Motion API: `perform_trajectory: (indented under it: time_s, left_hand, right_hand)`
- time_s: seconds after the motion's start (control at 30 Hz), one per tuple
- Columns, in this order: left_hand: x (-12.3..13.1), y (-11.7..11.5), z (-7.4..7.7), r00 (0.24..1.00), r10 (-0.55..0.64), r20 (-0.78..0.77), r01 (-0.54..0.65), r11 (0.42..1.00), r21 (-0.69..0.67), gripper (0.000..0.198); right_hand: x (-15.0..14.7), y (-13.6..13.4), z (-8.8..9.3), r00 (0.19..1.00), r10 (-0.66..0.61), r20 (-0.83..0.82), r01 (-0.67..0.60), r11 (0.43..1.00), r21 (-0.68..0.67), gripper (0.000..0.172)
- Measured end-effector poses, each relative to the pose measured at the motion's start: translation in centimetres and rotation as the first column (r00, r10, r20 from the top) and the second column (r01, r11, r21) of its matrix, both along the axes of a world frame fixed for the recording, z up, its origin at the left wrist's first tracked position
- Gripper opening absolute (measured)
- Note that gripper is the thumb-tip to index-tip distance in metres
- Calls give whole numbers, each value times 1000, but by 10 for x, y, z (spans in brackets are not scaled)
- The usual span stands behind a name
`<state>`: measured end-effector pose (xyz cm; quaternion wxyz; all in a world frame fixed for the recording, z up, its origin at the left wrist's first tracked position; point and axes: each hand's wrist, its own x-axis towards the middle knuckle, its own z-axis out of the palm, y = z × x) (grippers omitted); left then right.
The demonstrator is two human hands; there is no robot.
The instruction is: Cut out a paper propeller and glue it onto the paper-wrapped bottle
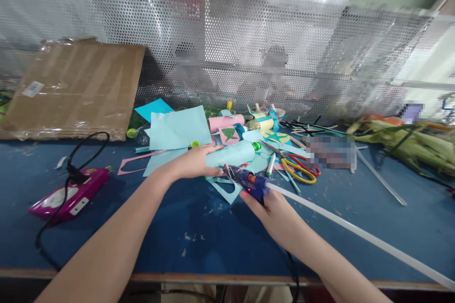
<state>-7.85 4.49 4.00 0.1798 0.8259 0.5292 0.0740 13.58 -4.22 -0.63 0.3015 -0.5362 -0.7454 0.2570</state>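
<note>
My left hand (192,162) is wrapped round a bottle (232,153) covered in light blue paper, its green cap pointing right. In my right hand (272,206) is a blue glue gun (249,182), its nozzle close to the bottle's lower side near my left fingertips. A long white glue stick (341,220) runs out of the gun's back toward the lower right. Light blue sheets (177,128) lie behind my left hand. Cut paper scraps (227,191) are on the table below the bottle.
On the blue table (177,232) are a magenta power strip (74,194) with a black cable, scissors (300,170), a pink paper-covered roll (225,123) and green husks (412,147). Cardboard (78,87) leans against a perforated metal panel (234,52).
</note>
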Motion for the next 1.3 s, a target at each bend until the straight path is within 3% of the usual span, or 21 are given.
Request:
perform_trajectory:
  time_s: [0.23, 0.53, 0.9, 1.3]
  left_hand:
    - [1, -3, 3, 999, 19, 27, -18, 999, -32, 88]
    - [-1, -1, 0, 999, -3, 50, 4, 1000, -11, 85]
    - [2, -4, 3, 999, 23, 29, -22, 999, -36, 86]
    - [-1, 0, -2, 997, -44, 70, 43, 999, 12, 85]
  right_hand:
    - [8, 3, 0, 997, -68, 36, 66, 997, 47, 41]
    - [15, 7, 2, 995, -96, 38, 97, 995, -27, 45]
    - [19, 6, 3, 993, -66, -93, 63, 997, -34, 42]
    - [5, 2, 2, 1000, -4, 12, 5, 1000, -22, 39]
